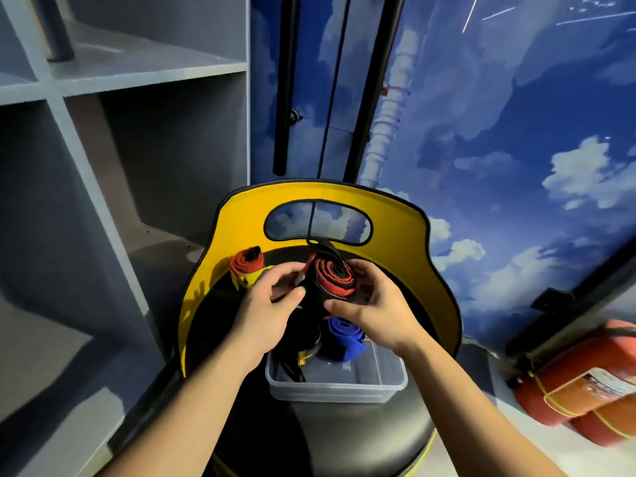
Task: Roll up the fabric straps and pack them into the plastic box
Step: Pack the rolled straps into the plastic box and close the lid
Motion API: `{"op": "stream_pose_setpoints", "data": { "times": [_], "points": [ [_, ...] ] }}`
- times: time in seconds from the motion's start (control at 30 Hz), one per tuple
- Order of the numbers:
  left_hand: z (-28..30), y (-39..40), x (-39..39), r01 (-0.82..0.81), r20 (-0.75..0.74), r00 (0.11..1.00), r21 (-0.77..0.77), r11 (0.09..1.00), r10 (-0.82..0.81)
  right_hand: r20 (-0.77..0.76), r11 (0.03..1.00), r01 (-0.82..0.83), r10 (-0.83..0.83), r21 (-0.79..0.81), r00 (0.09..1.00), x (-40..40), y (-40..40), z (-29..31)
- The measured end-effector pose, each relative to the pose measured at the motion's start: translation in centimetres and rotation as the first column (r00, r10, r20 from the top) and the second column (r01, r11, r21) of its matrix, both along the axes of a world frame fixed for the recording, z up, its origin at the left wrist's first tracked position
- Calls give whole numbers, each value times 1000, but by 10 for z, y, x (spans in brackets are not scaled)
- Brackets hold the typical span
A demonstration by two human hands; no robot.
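grey shelving [137,77], cloud-sky mural wall [516,132]

Quick count, going off the clear plastic box [335,380] on the chair: I see one box and three rolled straps. One red-and-black roll [332,278] sits in my fingers above the box, one red-and-yellow roll [246,266] is up left of it, one blue roll [344,339] is inside. There's also a black bundle [303,342] in the box; can't tell how many straps that is.
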State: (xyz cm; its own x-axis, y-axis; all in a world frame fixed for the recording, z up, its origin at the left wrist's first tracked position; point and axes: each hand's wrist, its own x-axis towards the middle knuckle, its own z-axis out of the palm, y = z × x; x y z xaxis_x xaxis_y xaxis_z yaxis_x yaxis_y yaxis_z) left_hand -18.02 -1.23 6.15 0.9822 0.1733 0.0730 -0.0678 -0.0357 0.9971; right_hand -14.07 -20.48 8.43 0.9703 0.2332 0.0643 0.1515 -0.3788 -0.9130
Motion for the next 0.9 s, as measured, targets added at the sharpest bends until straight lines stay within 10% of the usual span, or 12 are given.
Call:
{"op": "stream_pose_setpoints", "data": {
  "times": [0.57, 0.7, 0.8, 0.9],
  "points": [
    [-18, -75, -12, 284, -156, 950, 80, 955, -269, -84, 970, -18, -3, -244, 996, -25, -96, -19],
    [-33, -62, -2, 291, -161, 956, 398, 870, -246, -161, 966, -91, 53, -243, 986, -15, -109, -30],
    [-51, -54, 5, 111, 20, 979, 784, 611, -205, -183, 966, -125, 84, -226, 980, -9, -116, -32],
    [-67, -55, 11, 81, 34, 978, 847, 526, -205, -203, 965, -161, 119, -205, 972, -5, -115, -32]
  ]
}}
